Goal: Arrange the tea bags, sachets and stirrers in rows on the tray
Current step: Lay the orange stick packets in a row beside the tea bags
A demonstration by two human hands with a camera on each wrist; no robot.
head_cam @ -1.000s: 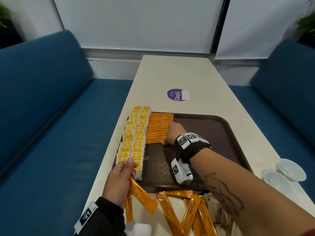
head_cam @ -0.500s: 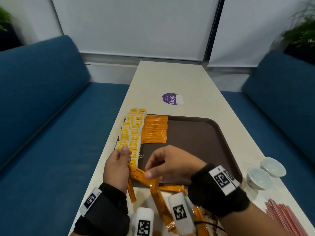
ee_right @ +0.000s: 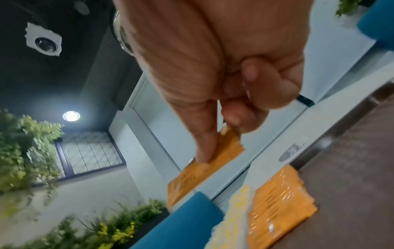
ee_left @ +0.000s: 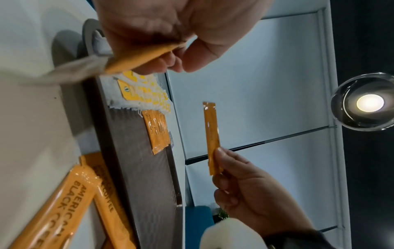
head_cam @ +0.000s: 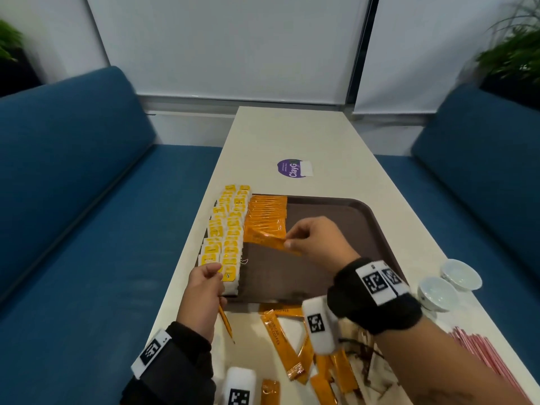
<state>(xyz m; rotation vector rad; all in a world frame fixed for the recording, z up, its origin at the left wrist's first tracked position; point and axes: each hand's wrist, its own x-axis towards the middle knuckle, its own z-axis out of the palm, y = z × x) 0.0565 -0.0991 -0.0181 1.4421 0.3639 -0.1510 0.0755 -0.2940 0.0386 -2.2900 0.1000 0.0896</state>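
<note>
Stretching between blue padded benches (head_cam: 87, 176), the long cream table (head_cam: 306, 135) carries a dark brown plastic tray (head_cam: 344, 229), white ceramic cups (head_cam: 438, 293) and pink stirrers (head_cam: 491, 358). Tea bags (head_cam: 228, 229) and orange sachets (head_cam: 266, 214) line the tray's left side. Right hand (head_cam: 318, 241) pinches one orange coffee sachet (head_cam: 274, 242) over the tray; left hand (head_cam: 201, 299) grips another sachet (head_cam: 226, 323).

Left wrist view: loose "American Black Coffee" sachets (ee_left: 70, 198) lie beside the tray's rim.

Right wrist view: fingers (ee_right: 204, 144) clamp the sachet, blurred potted greenery (ee_right: 27, 148) behind.

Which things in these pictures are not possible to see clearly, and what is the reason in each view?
- Head view: the stirrers are cut off by the right edge; no count possible.
- Head view: the right forearm hides part of the loose sachets below the tray.
- Left wrist view: the left hand covers most of its held sachet, blurred.
- Right wrist view: print on the sachet held by the right hand is blurred.
</note>
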